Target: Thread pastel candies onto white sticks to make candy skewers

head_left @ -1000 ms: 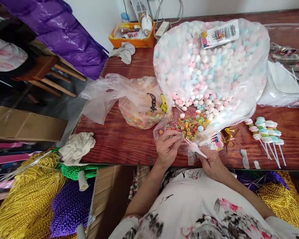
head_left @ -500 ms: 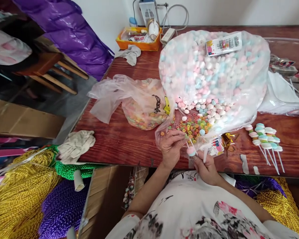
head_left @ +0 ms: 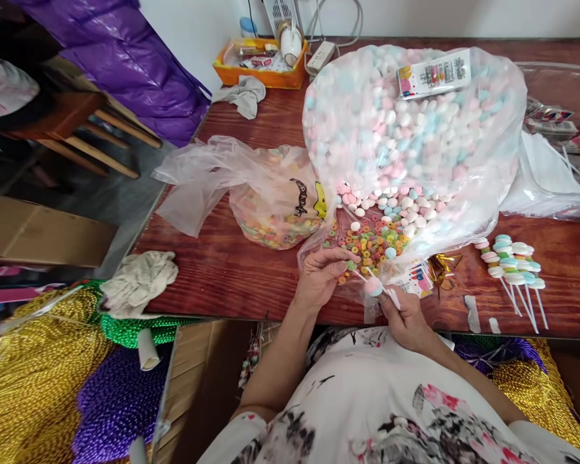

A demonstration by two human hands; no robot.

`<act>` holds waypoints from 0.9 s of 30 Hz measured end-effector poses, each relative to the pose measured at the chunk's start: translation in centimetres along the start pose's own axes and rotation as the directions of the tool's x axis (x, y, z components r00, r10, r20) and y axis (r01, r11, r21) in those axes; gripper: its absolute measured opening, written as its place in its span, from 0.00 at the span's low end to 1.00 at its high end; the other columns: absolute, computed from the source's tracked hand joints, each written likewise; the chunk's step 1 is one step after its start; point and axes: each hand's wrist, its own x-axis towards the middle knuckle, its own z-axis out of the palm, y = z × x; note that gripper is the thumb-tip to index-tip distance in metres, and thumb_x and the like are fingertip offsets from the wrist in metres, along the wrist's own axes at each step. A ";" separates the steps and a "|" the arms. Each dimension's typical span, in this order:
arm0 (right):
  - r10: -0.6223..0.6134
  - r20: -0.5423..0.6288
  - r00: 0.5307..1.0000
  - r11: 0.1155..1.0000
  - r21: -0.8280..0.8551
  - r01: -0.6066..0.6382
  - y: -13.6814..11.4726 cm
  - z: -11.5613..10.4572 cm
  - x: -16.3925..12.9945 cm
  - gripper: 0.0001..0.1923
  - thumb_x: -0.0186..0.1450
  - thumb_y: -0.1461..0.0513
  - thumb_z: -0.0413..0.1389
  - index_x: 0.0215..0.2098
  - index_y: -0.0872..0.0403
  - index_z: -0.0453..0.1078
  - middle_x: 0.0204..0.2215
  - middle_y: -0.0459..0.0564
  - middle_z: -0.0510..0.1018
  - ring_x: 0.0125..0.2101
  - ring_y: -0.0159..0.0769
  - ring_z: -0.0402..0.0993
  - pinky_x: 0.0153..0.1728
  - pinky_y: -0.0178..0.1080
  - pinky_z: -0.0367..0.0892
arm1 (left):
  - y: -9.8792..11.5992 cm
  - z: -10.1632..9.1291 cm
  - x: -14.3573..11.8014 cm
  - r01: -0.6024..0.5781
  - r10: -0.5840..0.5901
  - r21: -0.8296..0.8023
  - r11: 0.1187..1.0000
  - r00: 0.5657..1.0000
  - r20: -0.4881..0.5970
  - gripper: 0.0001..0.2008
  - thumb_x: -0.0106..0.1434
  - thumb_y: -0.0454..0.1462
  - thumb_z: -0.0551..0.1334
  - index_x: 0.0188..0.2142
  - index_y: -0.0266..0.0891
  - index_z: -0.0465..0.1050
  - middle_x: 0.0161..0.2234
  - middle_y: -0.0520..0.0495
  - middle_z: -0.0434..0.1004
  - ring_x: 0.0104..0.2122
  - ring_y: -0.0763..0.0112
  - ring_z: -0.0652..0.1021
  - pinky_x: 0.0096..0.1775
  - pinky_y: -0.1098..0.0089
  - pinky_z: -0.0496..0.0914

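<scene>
Plastic stick (head_left: pixel 390 298), pink candy disc (head_left: pixel 373 286) on it: pinched in right hand (head_left: pixel 406 317), now lower vs 0.5 s ago. Left hand (head_left: pixel 320 276) near-shut, pinching ring candy (head_left: pixel 350 265) just beside stick tip, at big bag (head_left: pixel 415 142) mouth. Threading step continues.

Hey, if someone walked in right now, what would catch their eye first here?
Probably the huge clear plastic bag of pink, blue and white round candies filling the middle of the red-brown wooden table. Right in front of it, the left hand pinches small colourful ring candies while the right hand holds a thin white stick.
</scene>
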 end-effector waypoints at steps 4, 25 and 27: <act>0.057 0.010 0.998 0.995 0.087 -0.058 -0.1 0.2 -0.1 0.13 0.73 0.65 0.47 0.29 0.52 0.62 0.22 0.40 0.63 0.22 0.30 0.57 0.27 0.35 0.55 | -1.0 0.3 0.2 0.063 -0.068 -0.184 0.981 0.998 -0.018 0.14 0.45 0.38 0.79 0.32 0.41 0.82 0.30 0.50 0.82 0.31 0.70 0.82 0.34 0.71 0.78; 0.153 -0.001 0.988 0.985 0.080 -0.152 0.5 0.2 -0.4 0.13 0.73 0.64 0.48 0.29 0.52 0.63 0.22 0.41 0.63 0.23 0.29 0.57 0.27 0.35 0.55 | -2.9 -0.5 -0.7 -0.290 0.319 0.189 0.938 0.937 -0.144 0.12 0.50 0.36 0.77 0.35 0.44 0.82 0.34 0.52 0.83 0.37 0.68 0.83 0.46 0.65 0.78; 0.100 0.006 0.995 0.992 0.078 -0.100 0.5 0.3 -0.4 0.13 0.73 0.65 0.48 0.30 0.52 0.64 0.22 0.41 0.64 0.22 0.30 0.58 0.27 0.35 0.56 | -2.9 -0.7 -0.9 -0.392 0.443 0.340 0.855 0.892 -0.087 0.12 0.51 0.35 0.77 0.36 0.45 0.83 0.35 0.50 0.84 0.39 0.67 0.83 0.47 0.64 0.78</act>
